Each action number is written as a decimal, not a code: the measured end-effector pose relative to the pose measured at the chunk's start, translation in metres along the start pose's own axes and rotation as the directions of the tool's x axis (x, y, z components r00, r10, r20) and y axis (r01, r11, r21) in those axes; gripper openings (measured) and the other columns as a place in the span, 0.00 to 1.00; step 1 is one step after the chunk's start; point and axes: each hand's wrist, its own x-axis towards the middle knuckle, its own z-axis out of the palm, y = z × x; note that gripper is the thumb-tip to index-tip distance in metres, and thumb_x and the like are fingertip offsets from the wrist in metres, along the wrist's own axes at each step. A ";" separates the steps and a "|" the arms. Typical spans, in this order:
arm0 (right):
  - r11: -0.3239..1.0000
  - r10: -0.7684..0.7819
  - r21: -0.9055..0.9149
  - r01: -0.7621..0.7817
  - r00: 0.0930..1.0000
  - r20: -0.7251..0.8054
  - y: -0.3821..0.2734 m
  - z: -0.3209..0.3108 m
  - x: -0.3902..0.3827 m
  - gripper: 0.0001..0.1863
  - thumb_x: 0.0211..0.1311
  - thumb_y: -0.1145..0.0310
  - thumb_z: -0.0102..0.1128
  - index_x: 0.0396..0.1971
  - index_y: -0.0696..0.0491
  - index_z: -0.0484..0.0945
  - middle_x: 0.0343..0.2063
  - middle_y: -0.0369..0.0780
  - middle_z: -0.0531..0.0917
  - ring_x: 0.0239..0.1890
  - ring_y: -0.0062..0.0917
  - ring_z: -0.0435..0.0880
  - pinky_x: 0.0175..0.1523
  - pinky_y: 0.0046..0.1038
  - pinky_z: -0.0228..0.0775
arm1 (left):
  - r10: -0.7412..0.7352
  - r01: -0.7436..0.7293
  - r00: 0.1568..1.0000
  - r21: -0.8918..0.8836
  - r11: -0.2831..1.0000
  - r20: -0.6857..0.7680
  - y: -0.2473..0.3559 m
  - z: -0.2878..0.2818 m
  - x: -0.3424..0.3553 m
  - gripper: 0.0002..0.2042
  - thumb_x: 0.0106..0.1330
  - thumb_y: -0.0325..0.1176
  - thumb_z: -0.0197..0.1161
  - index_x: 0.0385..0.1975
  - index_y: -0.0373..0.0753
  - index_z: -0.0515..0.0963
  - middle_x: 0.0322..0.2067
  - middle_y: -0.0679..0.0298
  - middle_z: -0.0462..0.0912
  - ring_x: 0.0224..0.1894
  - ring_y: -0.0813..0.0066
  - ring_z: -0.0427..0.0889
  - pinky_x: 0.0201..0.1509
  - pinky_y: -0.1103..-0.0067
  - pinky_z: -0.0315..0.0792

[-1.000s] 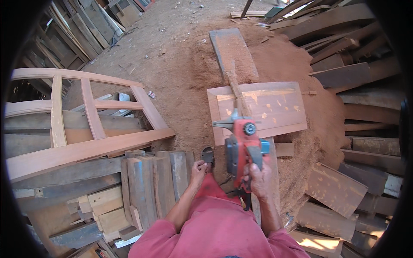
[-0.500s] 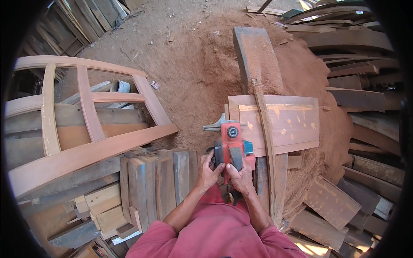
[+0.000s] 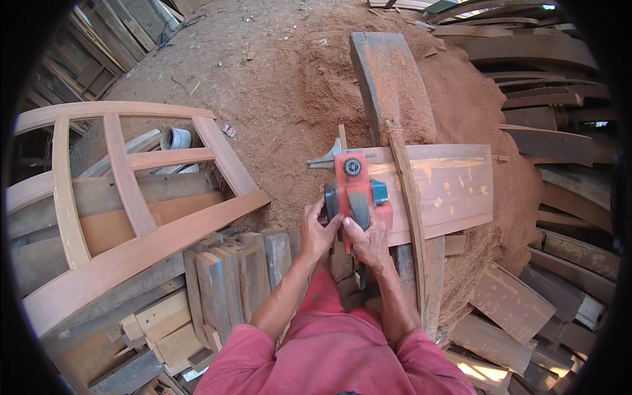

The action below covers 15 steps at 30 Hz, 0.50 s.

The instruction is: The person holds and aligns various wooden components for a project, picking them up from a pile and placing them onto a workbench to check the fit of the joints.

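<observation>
My left hand [image 3: 319,234] grips the dark left side of a red electric planer [image 3: 347,181]. My right hand [image 3: 365,237] is wrapped round the planer's rear handle, thumb close to my left thumb. The planer overlaps the left end of a pinkish panelled board [image 3: 454,197] with pale patches; whether it touches the board cannot be told. A narrow rough batten [image 3: 411,217] lies lengthwise over the panel, beside the planer. Beneath them is a long thick plank [image 3: 395,72] dusted with shavings.
A wooden frame [image 3: 141,243] rests on stacked planks [image 3: 210,283] at left, near a grey bucket [image 3: 178,138]. Sawdust [image 3: 487,250] heaps round the plank on the ground [image 3: 276,79]. More boards [image 3: 559,191] are piled along the right.
Since a second ago my left hand has risen from beside my leg onto the planer, which has shifted left with my right hand. The view of panel and plank has shifted right.
</observation>
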 end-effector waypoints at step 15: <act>0.958 -0.281 -0.034 0.285 0.956 0.081 -0.060 0.042 0.044 0.28 0.64 0.53 0.67 0.49 0.64 0.77 0.33 0.51 0.85 0.37 0.38 0.87 0.44 0.39 0.77 | -0.094 0.029 0.963 -0.248 0.968 -0.254 -0.017 -0.071 0.047 0.31 0.77 0.46 0.56 0.73 0.32 0.62 0.62 0.50 0.74 0.61 0.66 0.74 0.63 0.70 0.71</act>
